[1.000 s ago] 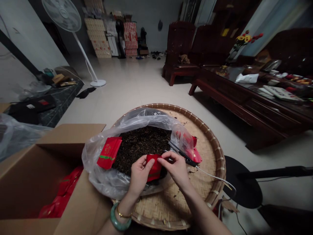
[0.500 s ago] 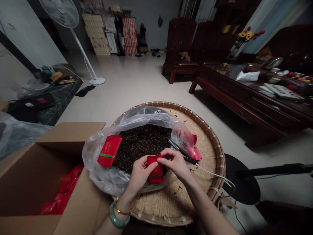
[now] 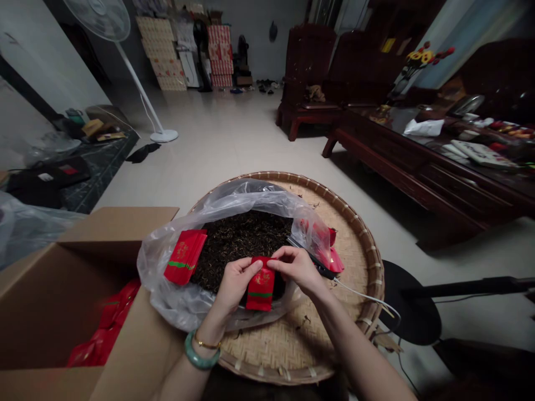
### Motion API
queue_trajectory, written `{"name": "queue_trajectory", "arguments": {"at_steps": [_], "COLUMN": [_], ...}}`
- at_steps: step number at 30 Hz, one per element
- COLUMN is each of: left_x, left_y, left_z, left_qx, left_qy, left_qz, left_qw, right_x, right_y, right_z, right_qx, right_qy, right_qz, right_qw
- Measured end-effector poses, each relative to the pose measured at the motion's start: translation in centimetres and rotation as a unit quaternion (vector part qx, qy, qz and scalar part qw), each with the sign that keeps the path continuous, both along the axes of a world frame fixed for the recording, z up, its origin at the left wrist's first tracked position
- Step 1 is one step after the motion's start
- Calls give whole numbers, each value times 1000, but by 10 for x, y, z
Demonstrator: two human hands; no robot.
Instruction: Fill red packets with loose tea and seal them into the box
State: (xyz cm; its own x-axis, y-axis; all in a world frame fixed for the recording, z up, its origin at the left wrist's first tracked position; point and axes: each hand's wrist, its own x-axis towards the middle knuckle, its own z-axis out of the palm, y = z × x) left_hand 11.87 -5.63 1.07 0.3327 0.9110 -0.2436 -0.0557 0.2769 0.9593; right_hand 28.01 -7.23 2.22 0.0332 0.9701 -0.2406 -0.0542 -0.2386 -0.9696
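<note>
Between my two hands hangs a red tea packet (image 3: 261,289) with a green stripe and gold print. My left hand (image 3: 236,281) pinches its top left corner, and my right hand (image 3: 296,267) pinches the top right. Below and behind lies dark loose tea (image 3: 238,236) in an open clear plastic bag (image 3: 167,303). A stack of flat red packets (image 3: 186,256) rests on the tea's left side. Just beyond my right hand is a dark hand-held heat sealer (image 3: 321,268) with a white cord, partly hidden. More red packets (image 3: 335,260) lie right of it.
A round woven bamboo tray (image 3: 292,353) carries the bag. At left, an open cardboard box (image 3: 137,334) holds several red packets (image 3: 106,328). A black round stand base (image 3: 412,306) is at right. Beyond are a white fan (image 3: 164,136) and a dark wooden table (image 3: 418,167).
The packet's top has been straightened and its printed front now faces me more fully. My fingers have moved to its upper corners, and my right hand sits slightly higher.
</note>
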Motion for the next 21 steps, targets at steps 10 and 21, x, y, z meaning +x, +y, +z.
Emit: {"name": "queue_trajectory", "arguments": {"at_steps": [10,21], "left_x": [3,6], "left_y": [8,7], "left_z": [3,2], "left_qx": [-15,-72], "left_qy": [-3,-64], "left_qz": [4,-58], "left_qw": [1000,994], "right_x": [-2,-3], "right_y": [9,10], "right_z": [-1,12], "right_qx": [-5,18], "right_qy": [32,5], "right_qz": [-11,-1], "right_qw": [999,1000]}}
